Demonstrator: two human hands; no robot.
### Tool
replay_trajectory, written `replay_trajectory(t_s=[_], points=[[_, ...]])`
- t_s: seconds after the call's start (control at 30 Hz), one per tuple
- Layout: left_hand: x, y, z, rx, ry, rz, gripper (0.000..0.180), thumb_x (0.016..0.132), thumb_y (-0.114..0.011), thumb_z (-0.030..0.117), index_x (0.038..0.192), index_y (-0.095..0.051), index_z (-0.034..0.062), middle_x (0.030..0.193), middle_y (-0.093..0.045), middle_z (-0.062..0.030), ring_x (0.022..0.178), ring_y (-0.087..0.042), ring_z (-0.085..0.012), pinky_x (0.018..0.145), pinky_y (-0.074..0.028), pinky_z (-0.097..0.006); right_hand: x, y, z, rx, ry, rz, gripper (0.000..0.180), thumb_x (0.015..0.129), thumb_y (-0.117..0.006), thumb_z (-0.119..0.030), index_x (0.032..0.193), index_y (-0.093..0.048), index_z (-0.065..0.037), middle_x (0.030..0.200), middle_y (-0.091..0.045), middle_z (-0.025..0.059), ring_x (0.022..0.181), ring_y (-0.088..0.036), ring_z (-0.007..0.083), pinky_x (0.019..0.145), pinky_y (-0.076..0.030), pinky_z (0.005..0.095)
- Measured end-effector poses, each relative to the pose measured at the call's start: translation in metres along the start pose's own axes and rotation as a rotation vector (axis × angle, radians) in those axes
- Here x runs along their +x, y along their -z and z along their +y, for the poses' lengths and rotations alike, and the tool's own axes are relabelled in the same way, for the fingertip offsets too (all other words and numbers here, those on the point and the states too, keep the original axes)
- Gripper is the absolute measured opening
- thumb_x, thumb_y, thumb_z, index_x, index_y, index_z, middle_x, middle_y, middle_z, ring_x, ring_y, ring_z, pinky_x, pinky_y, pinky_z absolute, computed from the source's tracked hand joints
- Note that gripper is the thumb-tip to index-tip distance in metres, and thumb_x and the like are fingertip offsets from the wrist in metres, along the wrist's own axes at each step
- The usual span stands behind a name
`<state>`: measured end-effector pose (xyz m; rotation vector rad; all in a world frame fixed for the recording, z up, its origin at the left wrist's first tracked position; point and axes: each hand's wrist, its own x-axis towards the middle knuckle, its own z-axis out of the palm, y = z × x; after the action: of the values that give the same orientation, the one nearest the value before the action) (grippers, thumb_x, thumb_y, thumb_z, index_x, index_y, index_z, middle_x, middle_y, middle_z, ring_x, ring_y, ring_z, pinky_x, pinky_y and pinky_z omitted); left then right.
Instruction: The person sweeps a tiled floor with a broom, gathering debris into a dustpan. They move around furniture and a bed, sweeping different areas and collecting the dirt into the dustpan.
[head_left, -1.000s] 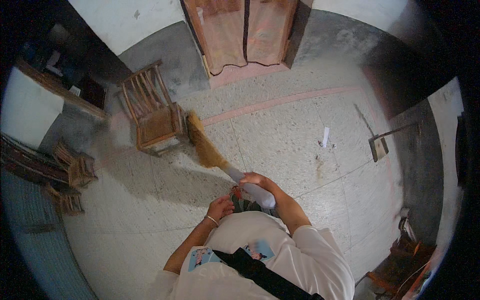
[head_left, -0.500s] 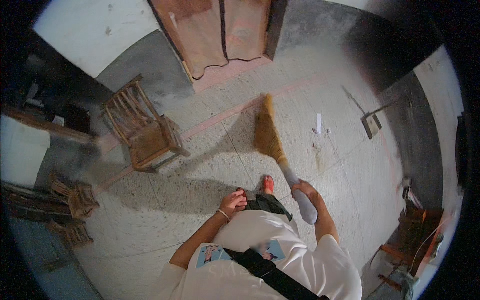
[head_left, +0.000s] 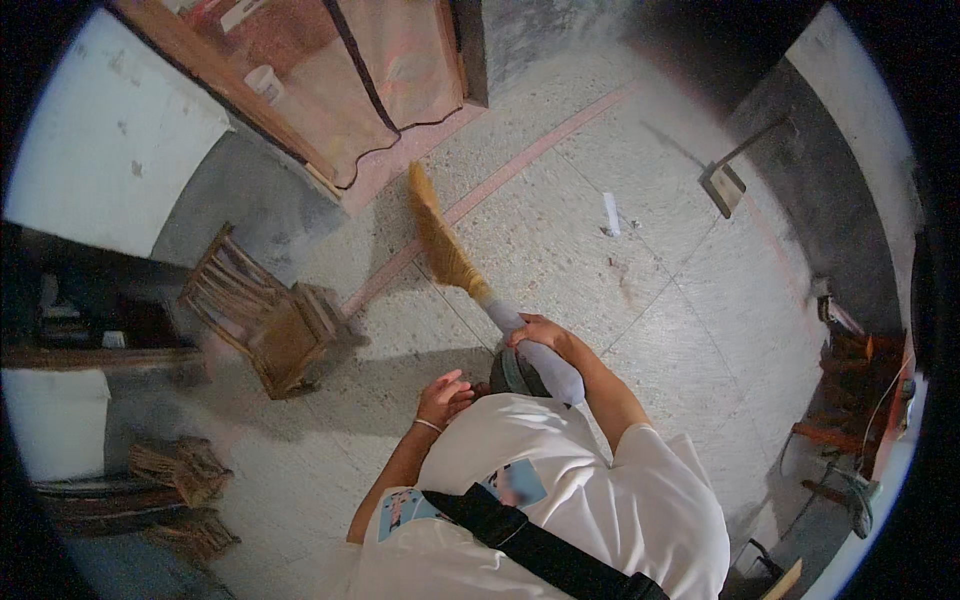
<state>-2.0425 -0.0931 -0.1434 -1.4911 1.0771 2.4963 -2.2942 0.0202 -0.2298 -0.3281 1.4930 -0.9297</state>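
A short broom (head_left: 440, 240) with yellow-brown bristles and a grey-wrapped handle slants up and to the left in front of me. My right hand (head_left: 540, 333) is wrapped round its handle, and the handle's end points back toward my shirt. The bristle tip reaches toward the pink strip by the curtained doorway. To the left of the handle, my left hand (head_left: 446, 399) is in front of my waist with its fingers apart and nothing in it. A light band circles that wrist.
A wooden chair (head_left: 285, 335) stands at left. The long-handled dustpan (head_left: 722, 188) is near the right wall, and a white paper strip (head_left: 611, 214) with small scraps lies on the floor. Reddish wooden furniture (head_left: 850, 390) stands far right. A curtain (head_left: 400, 75) hangs in the doorway.
My view has turned toward the right, with the chair and doorway shifting in the picture. The broom has swung left, nearer the doorway, still in my right hand.
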Motion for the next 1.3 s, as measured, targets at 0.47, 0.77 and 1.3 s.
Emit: replay_trajectory(t_s=[0.47, 0.77, 1.3], points=[[0.098, -0.058, 0.060, 0.010, 0.139, -0.109, 0.041, 0.082, -0.054, 0.018, 0.120, -0.043, 0.0062, 0.097, -0.056, -0.0106, 0.084, -0.058, -0.0201, 0.069, -0.050, -0.031, -0.064, 0.123, 0.007, 0.379, -0.157, 0.145, 0.052, 0.065, -0.065, -0.012, 0.111, -0.044, 0.000, 0.074, -0.056, 0.0078, 0.059, -0.055, 0.0166, 0.052, -0.048, 0.0322], [0.134, -0.071, 0.125, 0.136, 0.203, -0.201, 0.040, 0.083, -0.052, 0.017, 0.120, -0.042, 0.0048, 0.097, -0.057, -0.0106, 0.083, -0.059, -0.0198, 0.068, -0.050, -0.028, -0.052, 0.101, -0.041, 0.237, -0.081, 0.495, 0.058, 0.062, -0.066, -0.018, 0.112, -0.045, 0.001, 0.077, -0.059, 0.0103, 0.073, -0.056, 0.0188, 0.065, -0.047, 0.0332], [0.239, 0.002, 0.322, 0.498, 0.177, -0.336, 0.036, 0.085, -0.047, 0.013, 0.120, -0.042, 0.0047, 0.099, -0.057, -0.0117, 0.085, -0.058, -0.0197, 0.075, -0.049, -0.032, 0.100, 0.047, -0.141, 0.499, -0.034, 0.394, 0.051, 0.061, -0.063, -0.019, 0.107, -0.050, -0.002, 0.077, -0.058, 0.0080, 0.061, -0.056, 0.0185, 0.056, -0.047, 0.0293]])
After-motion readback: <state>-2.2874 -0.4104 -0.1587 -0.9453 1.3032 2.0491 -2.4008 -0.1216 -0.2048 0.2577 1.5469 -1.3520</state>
